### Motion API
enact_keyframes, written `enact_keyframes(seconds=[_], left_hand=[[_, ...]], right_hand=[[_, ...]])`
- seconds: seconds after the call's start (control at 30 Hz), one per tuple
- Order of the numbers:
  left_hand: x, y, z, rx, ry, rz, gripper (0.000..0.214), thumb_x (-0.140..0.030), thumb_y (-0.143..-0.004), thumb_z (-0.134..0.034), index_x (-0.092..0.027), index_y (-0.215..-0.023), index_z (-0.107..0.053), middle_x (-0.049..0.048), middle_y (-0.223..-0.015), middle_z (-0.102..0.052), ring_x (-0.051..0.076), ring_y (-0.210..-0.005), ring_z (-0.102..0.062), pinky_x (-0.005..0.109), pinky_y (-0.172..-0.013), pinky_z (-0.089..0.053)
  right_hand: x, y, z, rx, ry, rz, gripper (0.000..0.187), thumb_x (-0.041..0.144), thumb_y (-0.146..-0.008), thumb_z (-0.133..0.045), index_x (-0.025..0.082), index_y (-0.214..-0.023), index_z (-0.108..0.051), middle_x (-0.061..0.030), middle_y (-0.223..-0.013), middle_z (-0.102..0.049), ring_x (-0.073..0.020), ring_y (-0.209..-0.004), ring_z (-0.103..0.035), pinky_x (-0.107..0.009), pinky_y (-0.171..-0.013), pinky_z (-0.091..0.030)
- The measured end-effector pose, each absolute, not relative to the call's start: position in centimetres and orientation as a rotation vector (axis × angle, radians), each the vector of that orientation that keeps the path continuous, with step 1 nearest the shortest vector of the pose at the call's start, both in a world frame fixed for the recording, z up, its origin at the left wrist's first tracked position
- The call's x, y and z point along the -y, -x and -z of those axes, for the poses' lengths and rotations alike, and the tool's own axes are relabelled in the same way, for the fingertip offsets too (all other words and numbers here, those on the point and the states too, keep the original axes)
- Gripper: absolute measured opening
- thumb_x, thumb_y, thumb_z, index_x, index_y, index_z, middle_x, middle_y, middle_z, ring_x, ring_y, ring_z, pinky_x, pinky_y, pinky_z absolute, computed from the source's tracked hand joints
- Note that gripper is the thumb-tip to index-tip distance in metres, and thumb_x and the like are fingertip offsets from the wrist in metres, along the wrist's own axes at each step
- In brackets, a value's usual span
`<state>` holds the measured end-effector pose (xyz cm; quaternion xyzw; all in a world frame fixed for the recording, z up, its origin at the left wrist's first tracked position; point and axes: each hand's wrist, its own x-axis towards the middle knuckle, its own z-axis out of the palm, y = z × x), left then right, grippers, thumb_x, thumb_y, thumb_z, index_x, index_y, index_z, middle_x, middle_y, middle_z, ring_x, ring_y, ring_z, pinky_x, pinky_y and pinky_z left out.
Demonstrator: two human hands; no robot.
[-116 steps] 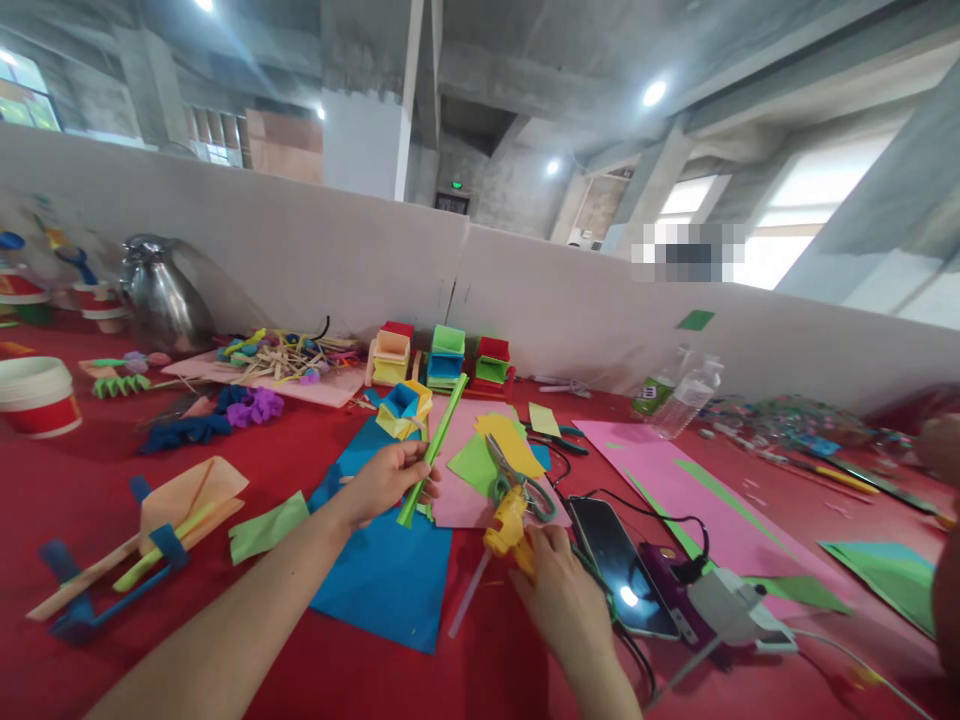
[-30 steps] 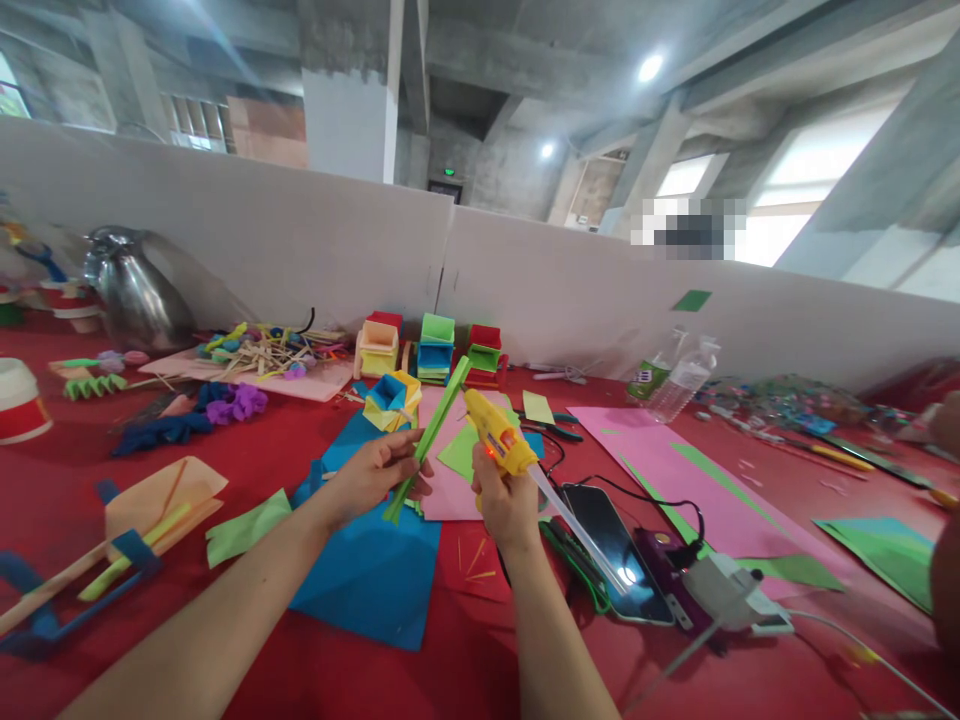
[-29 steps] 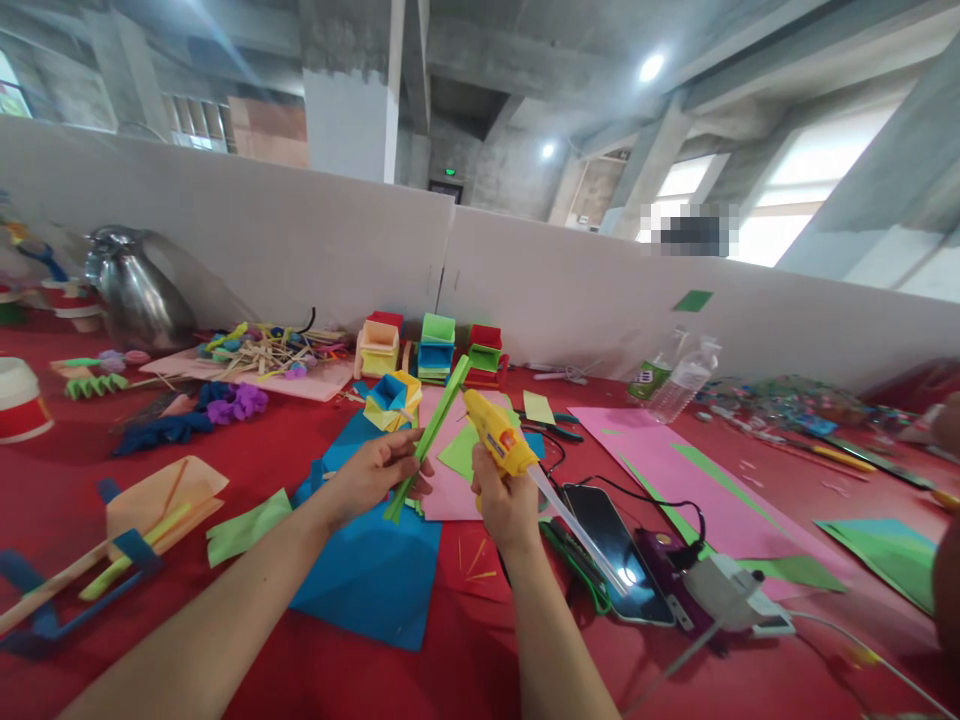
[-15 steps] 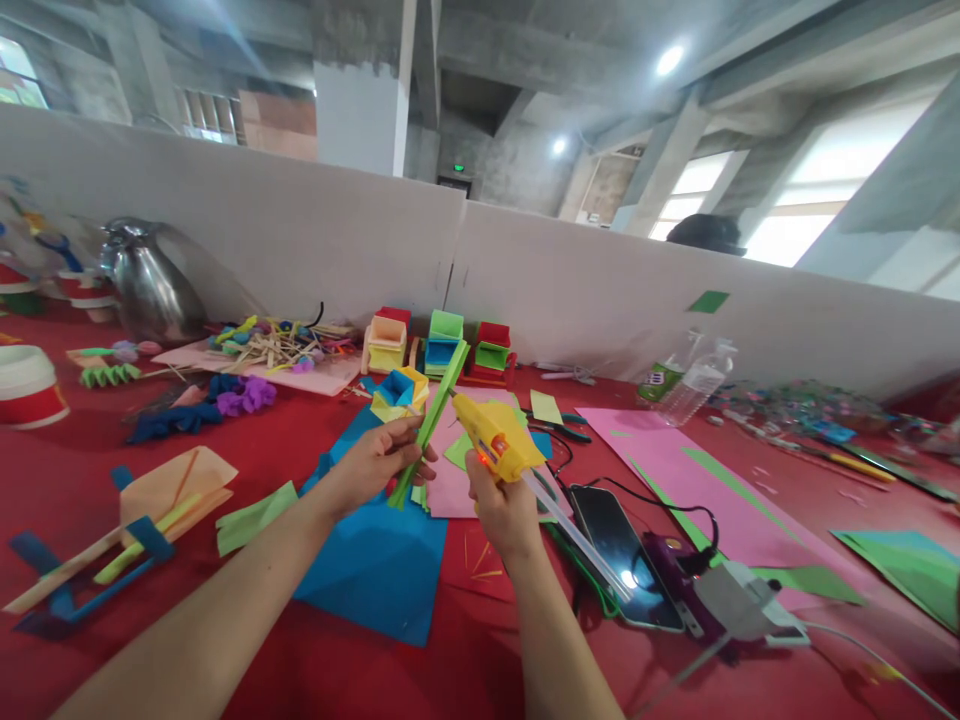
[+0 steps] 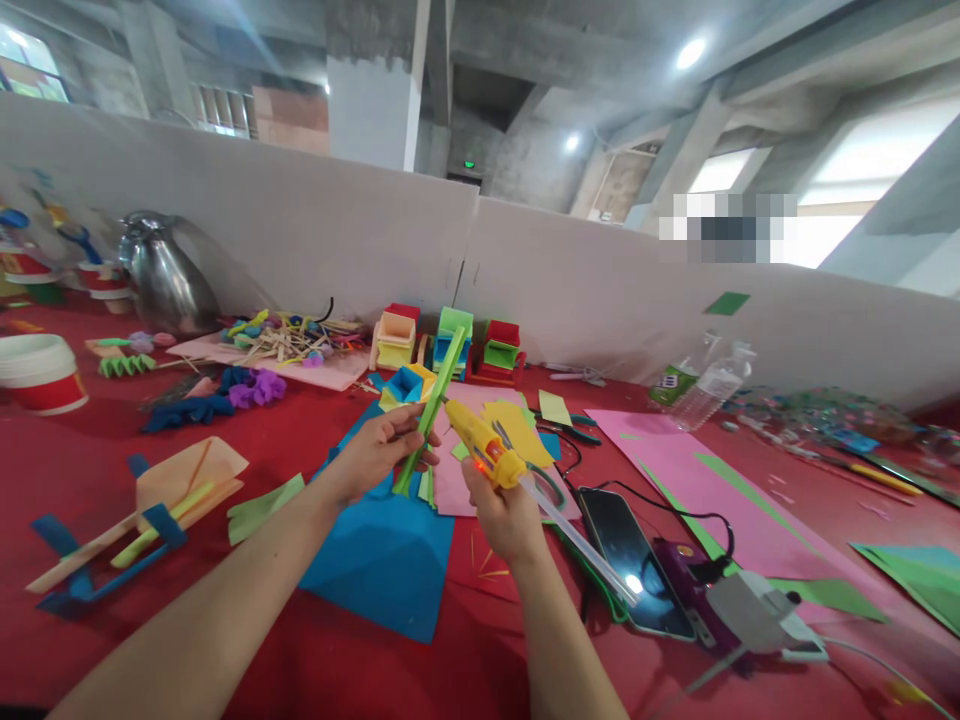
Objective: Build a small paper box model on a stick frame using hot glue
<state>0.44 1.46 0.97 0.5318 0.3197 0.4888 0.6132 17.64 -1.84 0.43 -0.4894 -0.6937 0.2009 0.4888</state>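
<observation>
Left hand (image 5: 382,452) grips green paper strip (image 5: 433,410); right hand (image 5: 504,510) grasps glue gun (image 5: 484,452), nozzle at strip (glue bead not discernible). Bonding apparently outstanding.

Hands: two, a left hand (image 5: 379,455) and a right hand (image 5: 506,515). Glue gun (image 5: 484,455): one. Folded green paper strip (image 5: 433,405): one. Phone (image 5: 634,560): one. Plastic bottles (image 5: 712,385): two. Metal kettle (image 5: 165,280): one. Blue paper sheet (image 5: 390,550): one.
</observation>
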Motion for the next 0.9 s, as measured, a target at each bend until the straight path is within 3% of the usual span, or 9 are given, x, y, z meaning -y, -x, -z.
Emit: enact_keyframes(seconds=[0.53,0.9], left_hand=[[-1.64,-0.03,-1.26,-0.738,-1.198,-1.181,0.05,-0.03,-0.072,-0.063,-0.024,-0.12,-0.049,0.0074,-0.114,-0.059,0.015,-0.075,-0.065,0.024,-0.062,-0.05],[-1.88,0.14,-1.12,-0.735,-1.177,-1.252,0.049,-0.029,-0.072,-0.063,-0.024,-0.119,-0.05,0.0059,-0.11,-0.061,0.018,-0.08,-0.064,0.024,-0.061,-0.051]], right_hand=[[2.05,-17.54,-0.47,1.792,1.18,-0.484,0.024,0.037,-0.08,-0.046,0.017,-0.068,-0.05,0.0026,-0.054,-0.046,-0.0102,-0.048,-0.046,-0.021,-0.045,-0.036],[2.4,-17.26,-1.22,1.895,1.149,-0.492,0.023,0.034,-0.081,-0.045,0.016,-0.069,-0.052,0.0037,-0.053,-0.041,-0.0083,-0.046,-0.039,-0.021,-0.044,-0.03]])
